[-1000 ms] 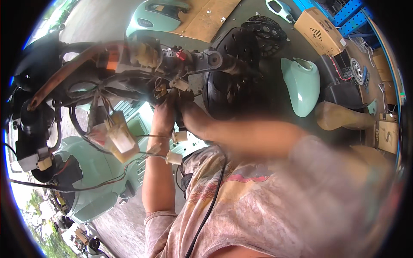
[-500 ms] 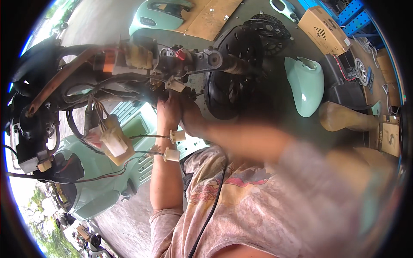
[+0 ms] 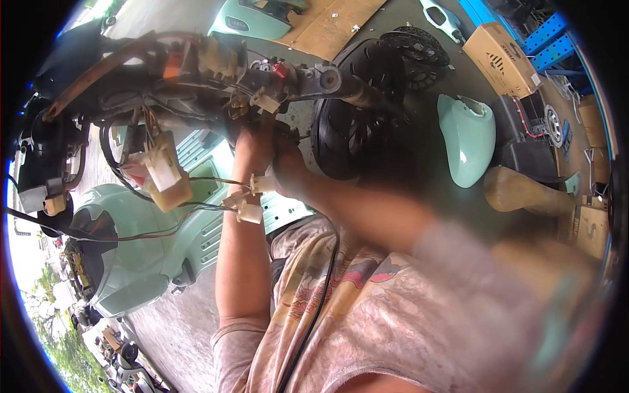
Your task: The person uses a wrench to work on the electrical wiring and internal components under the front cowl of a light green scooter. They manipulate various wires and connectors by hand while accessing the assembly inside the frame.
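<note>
Both my hands are up against the underside of a scooter's dark, stripped front assembly (image 3: 308, 82), with wiring all around. My left hand (image 3: 254, 145) reaches up from below, close under a small white connector (image 3: 265, 103). Beside it, touching or nearly so, my right hand (image 3: 288, 167) comes in from the right. The fingers of both are hidden in shadow and behind parts, so I cannot see what they hold. Two white plugs, one upper (image 3: 263, 183) and one lower (image 3: 249, 213), dangle on wires across my left forearm. A larger cream connector block (image 3: 162, 171) hangs further left.
Just beyond my hands is a black-tyred wheel (image 3: 377, 72). Mint-green scooter bodywork (image 3: 141, 229) stands at the left. A green fender (image 3: 466, 141), a black plastic part (image 3: 524, 154) and a cardboard box (image 3: 501, 59) lie to the right. A black cable (image 3: 321, 288) runs over my shirt.
The view has shifted slightly, so the front assembly and dangling plugs appear higher. Both hands stay at the same spot under the assembly.
</note>
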`<action>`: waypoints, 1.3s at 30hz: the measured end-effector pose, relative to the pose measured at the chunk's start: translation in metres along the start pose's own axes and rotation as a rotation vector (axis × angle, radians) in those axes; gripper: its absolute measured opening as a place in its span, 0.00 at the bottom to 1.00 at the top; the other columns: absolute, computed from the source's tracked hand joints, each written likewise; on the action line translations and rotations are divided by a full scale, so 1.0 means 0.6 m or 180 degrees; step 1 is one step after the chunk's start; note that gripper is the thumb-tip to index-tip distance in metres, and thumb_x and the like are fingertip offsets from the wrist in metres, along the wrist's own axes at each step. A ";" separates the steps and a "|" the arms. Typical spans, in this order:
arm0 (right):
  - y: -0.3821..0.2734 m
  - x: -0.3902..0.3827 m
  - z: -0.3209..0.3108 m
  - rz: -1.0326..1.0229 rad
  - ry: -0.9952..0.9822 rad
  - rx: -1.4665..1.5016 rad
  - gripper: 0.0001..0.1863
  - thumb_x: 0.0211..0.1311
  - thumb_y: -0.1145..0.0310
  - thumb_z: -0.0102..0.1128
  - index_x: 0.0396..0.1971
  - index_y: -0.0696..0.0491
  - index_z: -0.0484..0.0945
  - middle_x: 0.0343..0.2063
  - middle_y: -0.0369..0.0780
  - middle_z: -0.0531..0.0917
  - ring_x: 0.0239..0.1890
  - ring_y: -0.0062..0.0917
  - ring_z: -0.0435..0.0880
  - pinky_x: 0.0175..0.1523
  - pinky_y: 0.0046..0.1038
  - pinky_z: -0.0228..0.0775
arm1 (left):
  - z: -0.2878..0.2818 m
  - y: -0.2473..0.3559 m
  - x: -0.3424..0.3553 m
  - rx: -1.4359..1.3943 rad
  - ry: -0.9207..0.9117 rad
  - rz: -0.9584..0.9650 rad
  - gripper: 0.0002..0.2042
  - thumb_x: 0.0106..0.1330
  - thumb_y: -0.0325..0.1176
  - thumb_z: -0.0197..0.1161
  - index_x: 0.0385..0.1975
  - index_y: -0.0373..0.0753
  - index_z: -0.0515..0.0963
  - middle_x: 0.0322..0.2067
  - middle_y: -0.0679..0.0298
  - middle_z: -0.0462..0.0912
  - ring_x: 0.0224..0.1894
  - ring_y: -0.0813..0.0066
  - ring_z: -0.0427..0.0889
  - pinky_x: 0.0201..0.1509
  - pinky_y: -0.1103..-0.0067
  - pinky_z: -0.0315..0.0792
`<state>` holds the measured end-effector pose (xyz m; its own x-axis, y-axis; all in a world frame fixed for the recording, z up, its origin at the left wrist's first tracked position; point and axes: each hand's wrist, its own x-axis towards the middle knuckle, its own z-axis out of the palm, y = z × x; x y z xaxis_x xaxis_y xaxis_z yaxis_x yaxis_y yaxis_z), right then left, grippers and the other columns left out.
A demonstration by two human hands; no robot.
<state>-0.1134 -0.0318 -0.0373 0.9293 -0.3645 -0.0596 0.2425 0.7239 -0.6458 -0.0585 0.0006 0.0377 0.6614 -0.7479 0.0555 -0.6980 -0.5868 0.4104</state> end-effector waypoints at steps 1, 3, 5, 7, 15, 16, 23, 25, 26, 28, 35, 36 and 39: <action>-0.006 -0.004 0.012 0.0265 0.0172 0.0236 0.16 0.64 0.62 0.39 0.46 0.54 0.68 0.42 0.39 0.74 0.45 0.24 0.72 0.51 0.28 0.64 | 0.001 -0.006 -0.001 0.0034 -0.0043 -0.0037 0.13 0.61 0.34 0.51 0.43 0.35 0.70 0.33 0.49 0.78 0.37 0.55 0.77 0.41 0.68 0.68; -0.021 -0.004 0.030 0.0751 0.0559 0.0534 0.15 0.64 0.62 0.38 0.45 0.54 0.68 0.41 0.39 0.74 0.45 0.23 0.72 0.51 0.28 0.64 | 0.016 -0.026 0.006 -0.0190 0.0356 -0.0144 0.13 0.61 0.35 0.51 0.42 0.35 0.71 0.35 0.49 0.77 0.39 0.56 0.75 0.44 0.68 0.66; -0.032 -0.008 0.040 0.0764 0.0498 0.0520 0.15 0.64 0.63 0.37 0.44 0.54 0.68 0.40 0.39 0.74 0.44 0.23 0.72 0.50 0.28 0.64 | 0.024 -0.040 0.007 -0.0257 0.0693 -0.0236 0.14 0.61 0.36 0.52 0.42 0.34 0.71 0.37 0.49 0.75 0.41 0.55 0.73 0.46 0.68 0.64; -0.037 -0.009 0.025 0.0513 0.0287 -0.0471 0.15 0.64 0.62 0.37 0.44 0.54 0.67 0.39 0.38 0.74 0.43 0.23 0.72 0.50 0.27 0.64 | 0.018 -0.020 0.012 -0.0343 0.0736 -0.0378 0.15 0.62 0.38 0.52 0.41 0.33 0.71 0.38 0.48 0.74 0.41 0.54 0.72 0.47 0.68 0.63; 0.003 0.018 -0.039 -0.0325 -0.0686 -0.0911 0.16 0.64 0.63 0.36 0.47 0.51 0.66 0.41 0.38 0.73 0.44 0.21 0.71 0.51 0.26 0.62 | 0.017 -0.020 0.016 -0.0170 0.0240 -0.0157 0.20 0.66 0.42 0.45 0.48 0.31 0.69 0.32 0.46 0.78 0.30 0.59 0.77 0.38 0.72 0.69; -0.009 0.013 -0.022 -0.0180 -0.0621 -0.0757 0.16 0.64 0.63 0.35 0.47 0.52 0.66 0.41 0.38 0.73 0.44 0.21 0.71 0.51 0.26 0.62 | 0.013 -0.026 0.008 0.0046 0.0045 -0.0011 0.20 0.66 0.42 0.46 0.49 0.32 0.68 0.32 0.47 0.79 0.31 0.61 0.77 0.39 0.73 0.68; -0.141 -0.042 0.044 0.1334 0.0275 -0.0476 0.16 0.64 0.62 0.36 0.44 0.54 0.69 0.37 0.37 0.74 0.39 0.21 0.72 0.47 0.26 0.64 | 0.029 -0.030 -0.009 -0.0445 -0.0156 -0.0378 0.14 0.59 0.29 0.48 0.45 0.37 0.65 0.31 0.45 0.78 0.35 0.46 0.78 0.35 0.62 0.72; -0.182 -0.037 0.028 0.1937 0.0226 -0.0501 0.14 0.63 0.62 0.38 0.37 0.53 0.73 0.30 0.36 0.75 0.32 0.23 0.73 0.39 0.28 0.66 | 0.031 0.009 -0.004 -0.0251 -0.0312 -0.0342 0.13 0.59 0.29 0.48 0.44 0.35 0.66 0.30 0.47 0.79 0.34 0.49 0.79 0.35 0.64 0.73; -0.207 -0.036 0.019 0.2113 0.0368 -0.0967 0.12 0.63 0.62 0.39 0.32 0.51 0.73 0.24 0.34 0.75 0.26 0.23 0.73 0.32 0.30 0.65 | 0.022 0.041 -0.005 0.0014 -0.0376 -0.0108 0.13 0.59 0.29 0.48 0.43 0.34 0.67 0.30 0.49 0.80 0.34 0.51 0.80 0.35 0.66 0.74; -0.235 -0.006 0.008 0.2730 -0.0278 -0.1410 0.12 0.62 0.62 0.40 0.30 0.50 0.73 0.24 0.35 0.74 0.25 0.22 0.71 0.30 0.31 0.64 | 0.016 0.064 -0.012 -0.0216 -0.0670 -0.0411 0.12 0.60 0.30 0.46 0.40 0.32 0.70 0.31 0.51 0.80 0.35 0.56 0.80 0.34 0.69 0.74; -0.272 -0.037 0.060 0.2670 0.0324 -0.1708 0.10 0.62 0.64 0.38 0.29 0.52 0.69 0.22 0.36 0.69 0.22 0.22 0.68 0.24 0.27 0.60 | 0.010 0.051 -0.024 -0.1516 -0.0374 -0.1085 0.14 0.62 0.33 0.43 0.36 0.31 0.75 0.36 0.51 0.79 0.39 0.68 0.78 0.41 0.72 0.70; -0.238 -0.051 0.060 0.2373 0.0517 -0.1447 0.10 0.63 0.63 0.39 0.32 0.52 0.69 0.22 0.36 0.69 0.20 0.22 0.66 0.24 0.29 0.61 | 0.009 0.034 -0.038 -0.1106 -0.0148 -0.0535 0.14 0.62 0.33 0.43 0.36 0.32 0.75 0.35 0.51 0.79 0.38 0.67 0.78 0.42 0.72 0.70; -0.164 -0.052 0.020 0.1749 -0.0051 -0.1073 0.13 0.62 0.62 0.38 0.35 0.55 0.68 0.28 0.38 0.72 0.26 0.23 0.71 0.30 0.30 0.67 | -0.014 0.033 -0.043 -0.1214 -0.0075 -0.0367 0.13 0.62 0.33 0.43 0.34 0.35 0.75 0.33 0.51 0.79 0.38 0.64 0.78 0.43 0.73 0.69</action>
<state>-0.1627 -0.0845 0.0373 0.8977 0.0177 -0.4402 -0.3684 0.5779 -0.7282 -0.0870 0.0106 0.0519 0.7200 -0.6933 -0.0299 -0.4645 -0.5134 0.7216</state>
